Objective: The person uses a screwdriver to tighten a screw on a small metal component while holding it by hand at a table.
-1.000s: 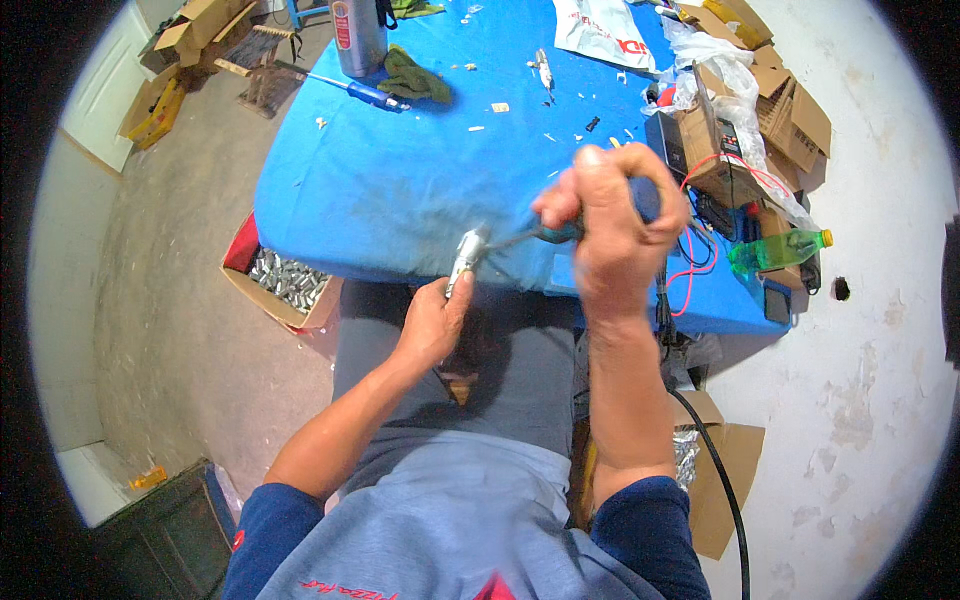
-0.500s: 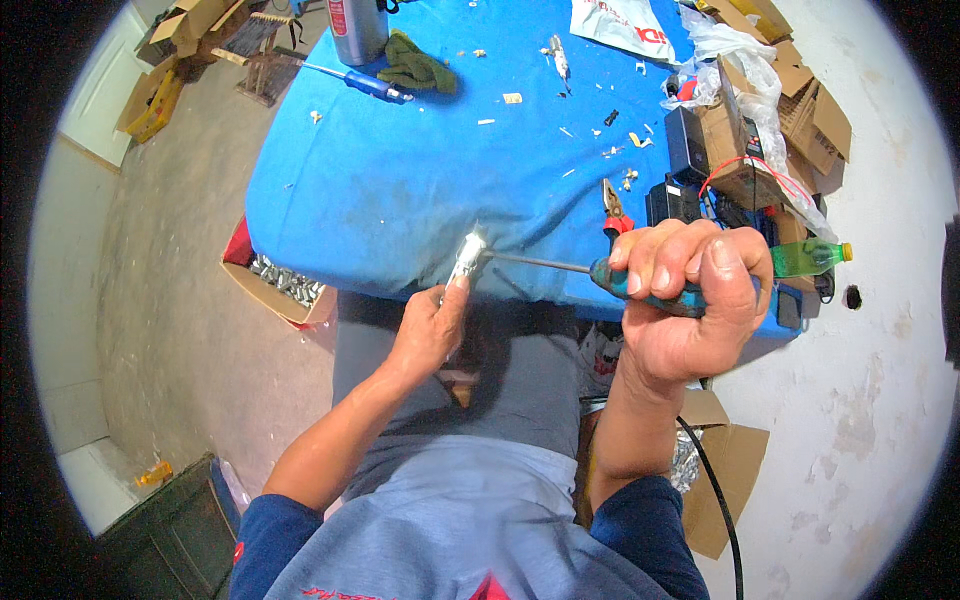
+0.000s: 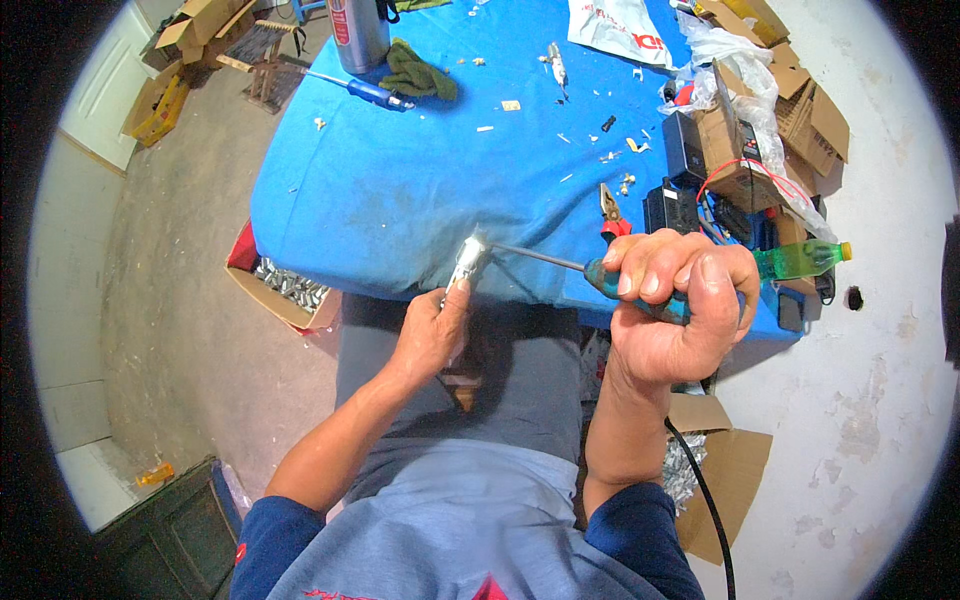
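Note:
My left hand point(image 3: 432, 332) is closed round a small white and silvery part point(image 3: 468, 258), its exact kind unclear, at the near edge of the blue-covered table point(image 3: 360, 200). In my right hand point(image 3: 685, 300) is a screwdriver point(image 3: 545, 259) with a dark teal handle, gripped in a fist. Its thin metal shaft points left, and the tip meets the upper end of the white part. Just beyond my right hand lie pliers point(image 3: 612, 215) with red handles.
A steel flask point(image 3: 358, 35), a dark green glove point(image 3: 418, 72) and a blue screwdriver-like tool point(image 3: 372, 93) occupy the far left. Small scraps dot the table. Cardboard boxes, black adapters point(image 3: 672, 207) and a green bottle point(image 3: 800, 260) crowd the right. A box of metal parts point(image 3: 292, 285) stands lower left.
My right hand has shifted slightly left and down, tilting the screwdriver's shaft a little more. The left hand holds the white part in nearly the same place. The whole view has moved slightly.

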Demonstrator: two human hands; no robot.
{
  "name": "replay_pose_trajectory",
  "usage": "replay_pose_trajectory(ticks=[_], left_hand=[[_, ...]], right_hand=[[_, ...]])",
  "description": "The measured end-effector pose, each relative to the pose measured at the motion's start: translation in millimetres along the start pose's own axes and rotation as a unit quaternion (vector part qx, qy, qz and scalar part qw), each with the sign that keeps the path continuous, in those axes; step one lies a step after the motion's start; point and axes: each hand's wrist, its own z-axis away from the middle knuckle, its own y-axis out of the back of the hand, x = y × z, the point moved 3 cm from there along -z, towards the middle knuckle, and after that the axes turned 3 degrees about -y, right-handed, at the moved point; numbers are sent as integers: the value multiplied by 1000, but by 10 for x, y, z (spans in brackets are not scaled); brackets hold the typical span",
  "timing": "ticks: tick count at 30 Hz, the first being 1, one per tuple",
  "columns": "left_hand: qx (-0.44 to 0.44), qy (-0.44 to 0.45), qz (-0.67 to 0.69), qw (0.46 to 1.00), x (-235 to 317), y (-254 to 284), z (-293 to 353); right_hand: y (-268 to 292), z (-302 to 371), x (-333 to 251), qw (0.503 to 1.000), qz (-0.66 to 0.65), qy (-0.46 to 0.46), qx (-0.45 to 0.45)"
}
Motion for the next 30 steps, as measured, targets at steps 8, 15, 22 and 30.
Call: replay_pose_trajectory(ticks=[8,15,22,30], left_hand=[[-7,16,12,1000,-29,14,5],[4,4,-31,1000,-28,39,-34],[-18,21,18,999,-116,69,-41],[-21,42,66,997,-85,61,9]], right_hand=[[-321,-124,-14,883,414,160,-152],[-471,-203,828,679,628,-112,-363],[-598,-374,839,803,532,-52,-265],[-453,-384,802,677,644,-173,-310]])
